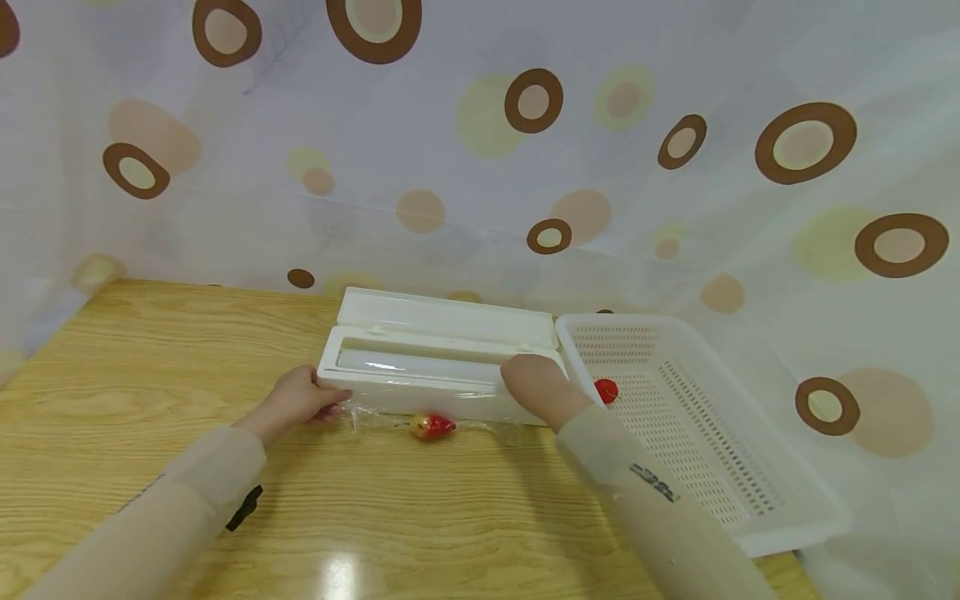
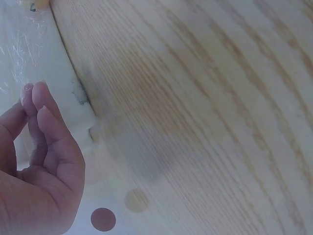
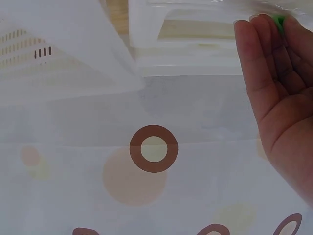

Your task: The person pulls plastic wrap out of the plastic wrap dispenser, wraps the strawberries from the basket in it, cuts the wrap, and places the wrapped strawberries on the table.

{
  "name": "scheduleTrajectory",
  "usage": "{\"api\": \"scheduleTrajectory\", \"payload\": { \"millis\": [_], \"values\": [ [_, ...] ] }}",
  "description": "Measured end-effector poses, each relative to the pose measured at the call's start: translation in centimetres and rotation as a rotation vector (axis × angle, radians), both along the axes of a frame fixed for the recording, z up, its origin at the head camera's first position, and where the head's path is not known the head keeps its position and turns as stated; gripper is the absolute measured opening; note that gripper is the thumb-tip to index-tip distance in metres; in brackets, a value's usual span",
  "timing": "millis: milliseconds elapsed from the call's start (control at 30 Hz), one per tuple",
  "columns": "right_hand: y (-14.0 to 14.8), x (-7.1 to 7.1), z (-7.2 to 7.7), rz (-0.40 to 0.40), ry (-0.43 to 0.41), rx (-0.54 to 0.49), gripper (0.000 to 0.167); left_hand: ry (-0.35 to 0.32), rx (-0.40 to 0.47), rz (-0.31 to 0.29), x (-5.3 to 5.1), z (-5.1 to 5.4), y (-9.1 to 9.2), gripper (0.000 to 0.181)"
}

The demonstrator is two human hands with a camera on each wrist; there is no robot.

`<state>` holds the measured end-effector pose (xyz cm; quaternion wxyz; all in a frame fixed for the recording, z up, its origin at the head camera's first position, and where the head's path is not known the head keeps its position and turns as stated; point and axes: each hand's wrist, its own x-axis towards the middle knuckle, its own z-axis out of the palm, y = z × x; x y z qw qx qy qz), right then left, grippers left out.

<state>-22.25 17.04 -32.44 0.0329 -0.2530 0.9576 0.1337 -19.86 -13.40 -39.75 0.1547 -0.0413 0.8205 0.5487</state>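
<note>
A white cling film dispenser (image 1: 427,395) lies on the table with its lid (image 1: 450,319) raised and a roll of film (image 1: 420,364) inside. At its left front corner my left hand (image 1: 303,393) pinches the clear cling film (image 2: 19,54) between thumb and fingertips. My right hand (image 1: 542,385) is over the dispenser's right end. Its thumb and fingers pinch a small green piece (image 3: 279,22), mostly hidden by the fingers. In front of the dispenser a red and yellow fruit (image 1: 432,427) lies at the hanging film; whether the film covers it is unclear.
A white plastic basket (image 1: 750,433) stands to the right, against the dispenser's end, with a red fruit (image 1: 606,390) in it. Behind the wooden table (image 1: 375,517) hangs a patterned curtain (image 1: 420,150). A black object (image 1: 244,508) shows beside my left sleeve.
</note>
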Motion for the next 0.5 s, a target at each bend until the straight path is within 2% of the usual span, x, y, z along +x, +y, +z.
{"api": "scheduleTrajectory", "payload": {
  "millis": [233,500],
  "values": [
    [0.59,-0.06,-0.15,0.040,0.027,0.019,0.019,-0.005,-0.019,0.003,-0.02,-0.03,-0.04,0.029],
    [1.05,-0.18,0.09,-0.003,-0.021,0.055,0.016,-0.011,-0.014,0.007,-0.08,-0.01,-0.02,0.030]
  ]
}}
